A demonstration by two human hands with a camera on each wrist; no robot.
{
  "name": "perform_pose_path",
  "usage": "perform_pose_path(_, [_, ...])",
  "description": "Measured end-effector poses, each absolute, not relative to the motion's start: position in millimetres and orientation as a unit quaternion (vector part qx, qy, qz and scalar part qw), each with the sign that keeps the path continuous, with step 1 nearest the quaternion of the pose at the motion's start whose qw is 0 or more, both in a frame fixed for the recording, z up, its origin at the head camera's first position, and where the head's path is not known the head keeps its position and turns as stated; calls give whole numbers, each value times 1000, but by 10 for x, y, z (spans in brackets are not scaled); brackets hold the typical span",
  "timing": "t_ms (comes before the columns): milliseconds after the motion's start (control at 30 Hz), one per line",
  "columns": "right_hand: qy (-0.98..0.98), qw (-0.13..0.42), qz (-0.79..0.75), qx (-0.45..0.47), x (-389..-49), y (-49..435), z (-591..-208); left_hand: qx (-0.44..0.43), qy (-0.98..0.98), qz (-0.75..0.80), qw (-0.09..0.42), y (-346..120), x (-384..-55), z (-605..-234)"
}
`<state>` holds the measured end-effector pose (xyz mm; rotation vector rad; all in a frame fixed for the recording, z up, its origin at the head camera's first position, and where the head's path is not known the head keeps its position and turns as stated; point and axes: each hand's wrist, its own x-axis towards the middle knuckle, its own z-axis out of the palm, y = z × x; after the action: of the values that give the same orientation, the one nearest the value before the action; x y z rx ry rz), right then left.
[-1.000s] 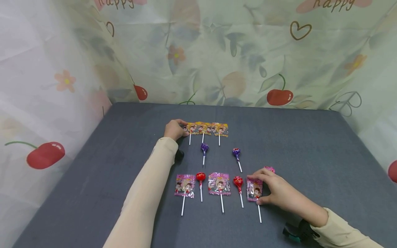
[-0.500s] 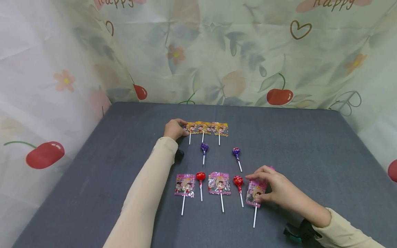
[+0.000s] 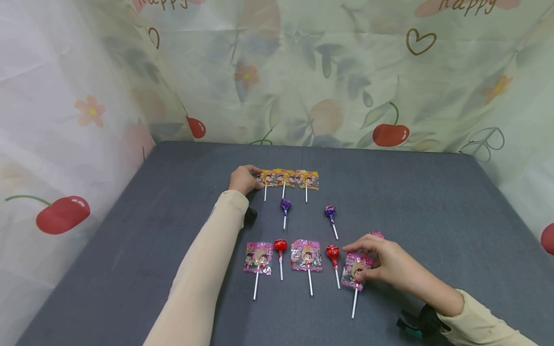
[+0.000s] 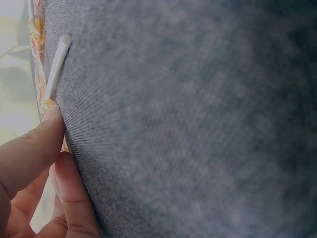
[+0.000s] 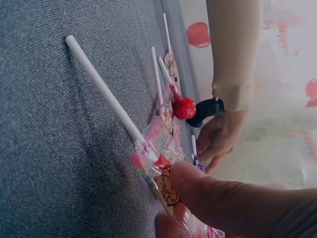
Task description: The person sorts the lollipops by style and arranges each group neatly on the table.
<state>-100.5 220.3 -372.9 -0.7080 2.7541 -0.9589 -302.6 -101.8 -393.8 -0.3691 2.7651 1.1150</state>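
Note:
My right hand (image 3: 391, 262) pinches a pink-wrapped lollipop (image 3: 351, 278) at the right end of the front row. Its thumb (image 5: 195, 181) presses the wrapper, and the white stick (image 5: 101, 89) points toward the front edge. At the back, my left hand (image 3: 243, 180) pinches the left edge of a yellow-wrapped lollipop (image 3: 267, 179), the leftmost of three side by side. The left wrist view shows that thumb (image 4: 34, 148) by the white stick (image 4: 58, 67). Beside the right hand's lollipop lies a red ball lollipop (image 3: 332, 253). Another pink wrapper (image 3: 376, 234) is partly hidden behind the right hand.
Further along the front row lie a pink-wrapped lollipop (image 3: 306, 255), a red ball lollipop (image 3: 280, 246) and another pink-wrapped lollipop (image 3: 258, 258). Two purple ball lollipops (image 3: 285, 205) lie between the rows. A patterned curtain (image 3: 303, 86) hangs behind the grey table (image 3: 415, 197).
The right hand's pink-wrapped lollipop has shifted slightly left and toward the front, and its stick has tilted. My left hand stays where it was.

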Motion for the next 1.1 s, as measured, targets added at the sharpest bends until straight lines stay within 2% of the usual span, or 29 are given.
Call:
perform_pose_path(433, [888,132,-393,-200,-1025,2201,-3736,-128,918,370,67,-1007,-3013,-3931])
perform_pose_path(767, [893,107,-378,-218,-1032,2173,-3703,-133,916,372,71,-997,-2992,-3908])
perform_pose_path(967, [863,121,-451,-194,-1057,2123,-3542,-134,912,382,70,-1003,-2979,-3881])
perform_pose_path(1100, [854,105,-469,-196,-1078,2102,-3439,-135,912,381,73,-999,-2973,-3874])
